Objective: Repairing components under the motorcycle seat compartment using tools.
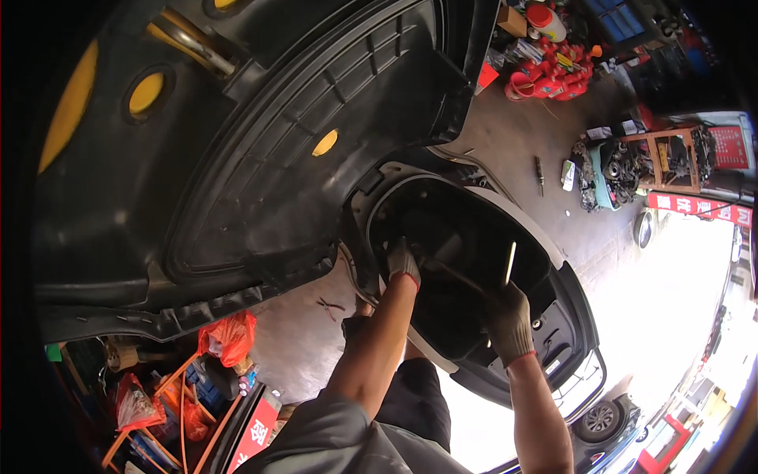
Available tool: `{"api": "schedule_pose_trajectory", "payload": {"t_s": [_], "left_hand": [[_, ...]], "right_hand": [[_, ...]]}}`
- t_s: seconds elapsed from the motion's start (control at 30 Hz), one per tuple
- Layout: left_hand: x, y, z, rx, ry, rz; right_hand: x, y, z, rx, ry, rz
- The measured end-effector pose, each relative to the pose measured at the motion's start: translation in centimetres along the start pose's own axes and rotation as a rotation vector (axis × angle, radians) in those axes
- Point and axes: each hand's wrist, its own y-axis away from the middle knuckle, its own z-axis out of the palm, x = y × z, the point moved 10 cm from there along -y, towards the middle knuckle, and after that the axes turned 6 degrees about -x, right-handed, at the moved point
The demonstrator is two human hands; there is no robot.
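Note:
A scooter's black under-seat storage bucket [466,221] lies open in front of me, with the large black seat underside [268,166] raised at the upper left. My right hand [509,322], in a grey knitted glove, grips a T-handle wrench [512,263]; one end of its bright crossbar sticks up above the glove. The thin shaft slants left and away into the bucket. My left hand [404,259], gloved too, is inside the bucket, closed around the shaft's far end. Shadow partly hides its fingertips and the spot where the wrench ends.
Pliers [330,306] lie on the floor to the left of the scooter. Beyond it are a screwdriver-like tool [540,175], red bottles [553,75] and a wooden-framed rack [667,158] of parts. Red plastic bags [229,338] fill shelving at lower left. A parked car [604,419] stands outside.

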Motion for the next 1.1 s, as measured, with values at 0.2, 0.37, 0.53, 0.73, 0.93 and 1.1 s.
{"api": "schedule_pose_trajectory", "payload": {"t_s": [0.2, 0.37, 0.53, 0.73, 0.93, 1.1], "left_hand": [[-1.3, -5.4, -2.4, 0.086, -0.189, 0.000], [-1.5, -16.8, -11.9, -0.047, -0.117, 0.092], [-4.0, -16.1, -10.1, -0.075, -0.411, -0.101], [-1.8, -12.0, -6.0, -0.134, -1.057, -0.131], [0.2, -7.8, -1.4, -0.207, -1.702, -0.166], [2.2, -4.1, 2.6, -0.274, -2.233, -0.186]], "right_hand": [[2.0, -5.4, 3.7, -0.121, -0.066, 0.099], [1.4, -6.3, 8.5, -0.244, -0.217, 0.167], [3.4, -7.8, 9.0, -0.187, 0.000, -0.078], [2.3, -8.1, 9.8, -0.109, 0.103, -0.226], [2.1, -8.0, 10.5, -0.107, 0.138, -0.222], [1.8, -7.4, 11.4, -0.033, 0.595, -0.413]]}}
